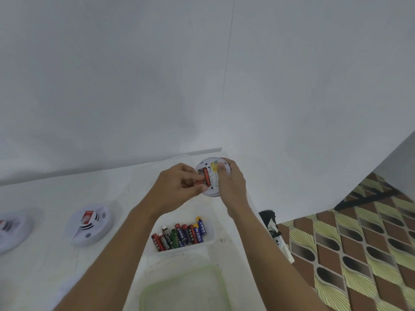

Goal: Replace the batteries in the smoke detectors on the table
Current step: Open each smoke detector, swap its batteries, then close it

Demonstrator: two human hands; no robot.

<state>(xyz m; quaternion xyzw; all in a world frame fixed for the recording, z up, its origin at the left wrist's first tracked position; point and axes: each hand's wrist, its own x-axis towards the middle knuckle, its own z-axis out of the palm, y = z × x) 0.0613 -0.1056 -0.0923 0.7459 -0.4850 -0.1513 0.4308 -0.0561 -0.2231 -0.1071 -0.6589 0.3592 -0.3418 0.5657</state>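
Note:
A round white smoke detector (216, 191) is held above the table with its open back toward me. My right hand (231, 185) grips its right rim, thumb on the yellow label. My left hand (178, 187) pinches a red battery (200, 181) at the battery bay, beside another red battery (206, 178) that lies in the bay. Below the hands, a clear tub (208, 240) holds several red, green and blue batteries (179, 235).
Two more white smoke detectors lie on the white table, one (89, 224) at the left and another (11, 232) at the left edge. A clear container with a green rim (221, 279) sits near me. Patterned floor (359, 243) and a power strip (281, 243) are on the right.

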